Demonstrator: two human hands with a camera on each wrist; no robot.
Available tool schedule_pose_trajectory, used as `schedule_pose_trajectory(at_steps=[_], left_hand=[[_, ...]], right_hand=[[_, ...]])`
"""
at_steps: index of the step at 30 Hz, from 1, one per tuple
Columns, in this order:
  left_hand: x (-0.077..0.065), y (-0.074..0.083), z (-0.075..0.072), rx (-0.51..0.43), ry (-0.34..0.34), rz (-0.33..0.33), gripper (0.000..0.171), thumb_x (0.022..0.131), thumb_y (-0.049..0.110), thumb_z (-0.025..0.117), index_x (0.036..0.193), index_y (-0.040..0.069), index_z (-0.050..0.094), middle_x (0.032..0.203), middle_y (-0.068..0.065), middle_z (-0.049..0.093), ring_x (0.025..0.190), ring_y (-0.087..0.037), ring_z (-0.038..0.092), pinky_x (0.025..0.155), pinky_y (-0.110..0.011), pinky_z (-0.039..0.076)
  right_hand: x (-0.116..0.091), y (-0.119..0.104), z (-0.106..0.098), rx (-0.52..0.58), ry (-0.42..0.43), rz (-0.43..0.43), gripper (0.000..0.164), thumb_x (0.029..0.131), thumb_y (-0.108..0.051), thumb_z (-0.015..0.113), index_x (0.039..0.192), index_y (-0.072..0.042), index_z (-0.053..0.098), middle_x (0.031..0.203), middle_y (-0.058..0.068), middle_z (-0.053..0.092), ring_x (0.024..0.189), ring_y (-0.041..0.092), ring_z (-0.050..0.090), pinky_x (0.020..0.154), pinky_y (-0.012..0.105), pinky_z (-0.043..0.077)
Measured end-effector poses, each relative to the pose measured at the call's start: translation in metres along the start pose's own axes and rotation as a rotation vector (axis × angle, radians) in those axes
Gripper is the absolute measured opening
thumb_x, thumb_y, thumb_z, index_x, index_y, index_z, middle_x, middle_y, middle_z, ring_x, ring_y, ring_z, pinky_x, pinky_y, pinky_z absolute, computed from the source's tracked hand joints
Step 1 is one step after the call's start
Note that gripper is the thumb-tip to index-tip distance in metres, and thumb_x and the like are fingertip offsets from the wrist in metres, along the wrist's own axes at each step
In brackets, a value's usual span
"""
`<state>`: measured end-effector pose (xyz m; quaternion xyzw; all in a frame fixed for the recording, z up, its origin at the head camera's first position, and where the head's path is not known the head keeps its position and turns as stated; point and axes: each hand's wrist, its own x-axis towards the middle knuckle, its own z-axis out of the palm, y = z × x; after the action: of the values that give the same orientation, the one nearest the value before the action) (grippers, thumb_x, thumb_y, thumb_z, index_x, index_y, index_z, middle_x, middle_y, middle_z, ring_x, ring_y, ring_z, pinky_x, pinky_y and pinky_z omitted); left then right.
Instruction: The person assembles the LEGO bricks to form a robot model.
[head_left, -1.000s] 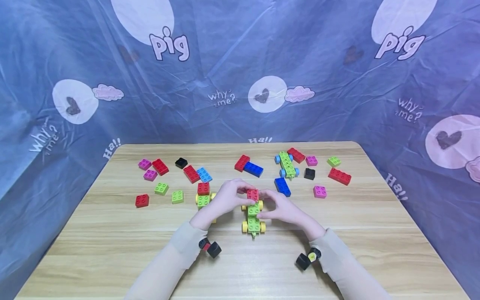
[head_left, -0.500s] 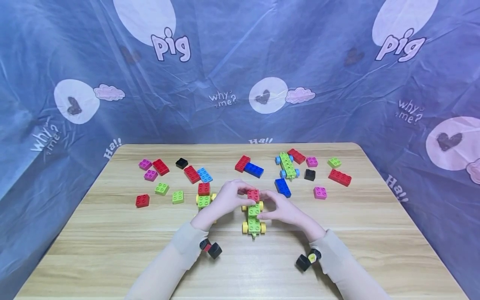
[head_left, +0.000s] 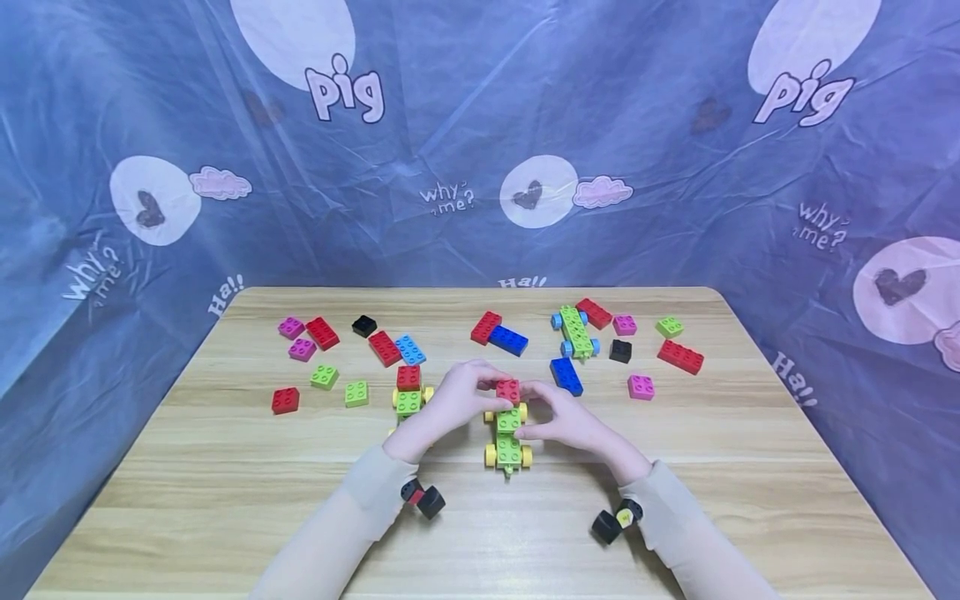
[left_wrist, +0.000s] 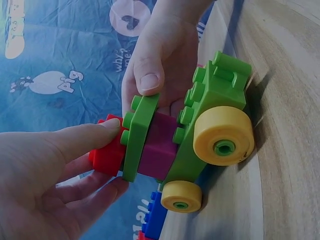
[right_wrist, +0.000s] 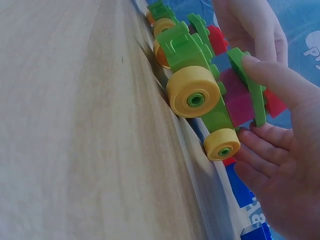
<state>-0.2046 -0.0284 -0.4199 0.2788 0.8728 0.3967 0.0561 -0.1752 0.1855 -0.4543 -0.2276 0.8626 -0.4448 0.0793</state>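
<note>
In the head view a toy car base [head_left: 508, 452], green with yellow wheels, stands on the table between the hands. The wrist views show a stack on it: a magenta brick [left_wrist: 158, 145], a thin green studded piece [left_wrist: 139, 139] and a red brick [head_left: 507, 392] at the top. My left hand [head_left: 459, 396] pinches the red brick between thumb and fingers. My right hand [head_left: 564, 419] grips the thin green piece, its thumb on the studded side and fingers at the far edge. The magenta brick sits on the base's studs.
A second yellow-wheeled car [head_left: 408, 403] with a red brick on it stands left, partly behind the left forearm. A blue-wheeled green base [head_left: 576, 332] is at the back right. Loose bricks lie around, including a blue brick [head_left: 566, 377] and a pink brick [head_left: 641, 387].
</note>
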Motion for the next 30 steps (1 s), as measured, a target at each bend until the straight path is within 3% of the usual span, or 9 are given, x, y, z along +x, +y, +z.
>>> schedule_pose_trajectory(at_steps=[6,16,30], left_hand=[[0.0006,0.0013,0.0025,0.042,0.000,0.003,0.036,0.082,0.024,0.077,0.114,0.010,0.071,0.108,-0.005,0.066,0.101,-0.022,0.064,0.088,-0.034,0.053],[0.0008,0.0021,0.0008,-0.020,-0.012,-0.042,0.038,0.081,0.026,0.077,0.116,0.011,0.070,0.112,-0.005,0.066,0.107,-0.023,0.062,0.094,-0.040,0.050],[0.0004,0.0053,0.0005,-0.024,-0.026,-0.084,0.038,0.083,0.026,0.076,0.117,0.011,0.070,0.117,-0.006,0.066,0.111,-0.025,0.060,0.096,-0.044,0.047]], right_hand=[[-0.0001,0.0006,0.0003,-0.004,0.005,0.000,0.066,0.077,-0.030,0.080,0.131,-0.003,0.053,0.131,0.013,0.058,0.124,0.031,0.052,0.107,0.051,0.038],[-0.0008,-0.0014,-0.0002,-0.005,0.009,0.008,0.066,0.077,-0.030,0.079,0.131,-0.002,0.052,0.131,0.014,0.058,0.125,0.032,0.052,0.107,0.052,0.037],[-0.0012,-0.0044,0.0008,0.008,0.005,-0.002,0.066,0.079,-0.028,0.078,0.132,0.000,0.051,0.131,0.017,0.057,0.124,0.035,0.052,0.106,0.053,0.038]])
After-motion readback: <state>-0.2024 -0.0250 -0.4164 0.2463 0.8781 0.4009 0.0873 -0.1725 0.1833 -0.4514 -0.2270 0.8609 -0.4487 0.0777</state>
